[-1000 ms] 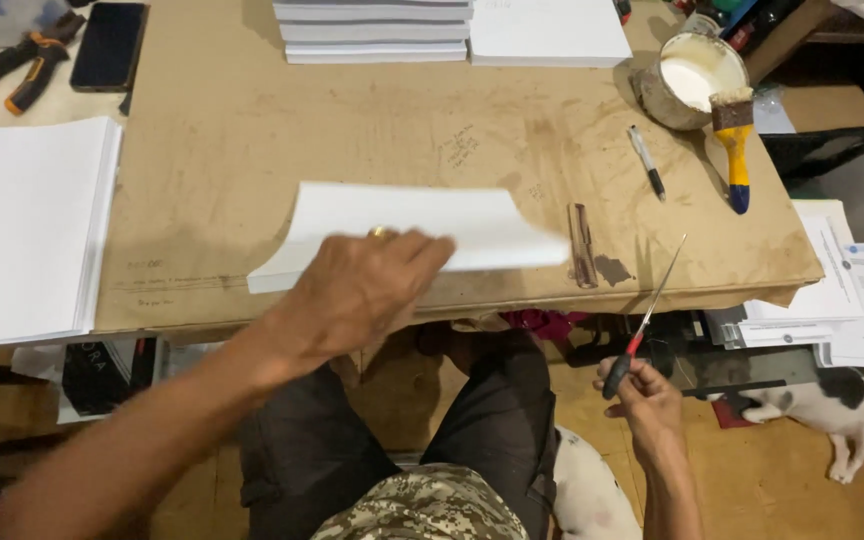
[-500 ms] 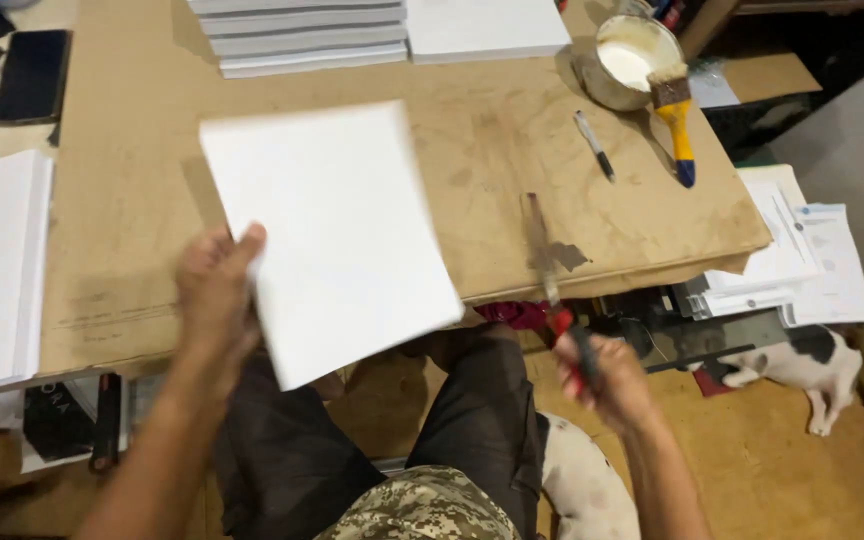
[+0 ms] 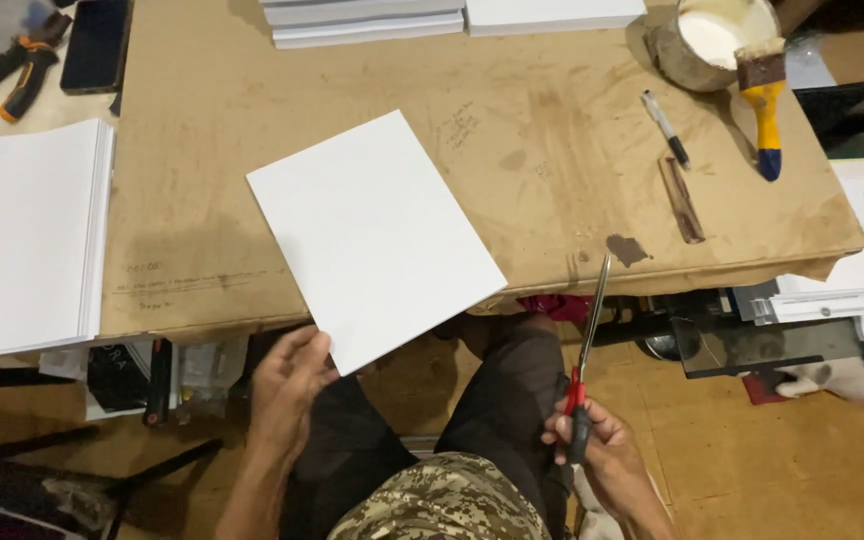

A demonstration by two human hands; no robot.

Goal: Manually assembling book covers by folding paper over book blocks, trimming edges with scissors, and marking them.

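Observation:
A white sheet of paper [image 3: 372,235] lies tilted on the brown cardboard-covered table [image 3: 552,130], its near corner hanging over the front edge. My left hand [image 3: 287,385] pinches that near corner from below the table edge. My right hand [image 3: 592,450] holds scissors [image 3: 584,350] with red and black handles below the table. Their long blades are closed and point up toward the table's front edge.
A thick stack of white paper [image 3: 22,235] sits at the left. Pliers [image 3: 7,75] and a phone [image 3: 97,45] lie at the far left; more stacks [image 3: 372,18] at the back. A glue pot [image 3: 707,40], yellow-handled brush [image 3: 764,100], pen [image 3: 665,125] and wooden stick [image 3: 682,198] lie right. A cat [image 3: 857,385] is on the floor.
The sheet has been turned over and laid flatter on the table. My left hand slid down to its near corner. My right hand with the scissors stayed below the table edge.

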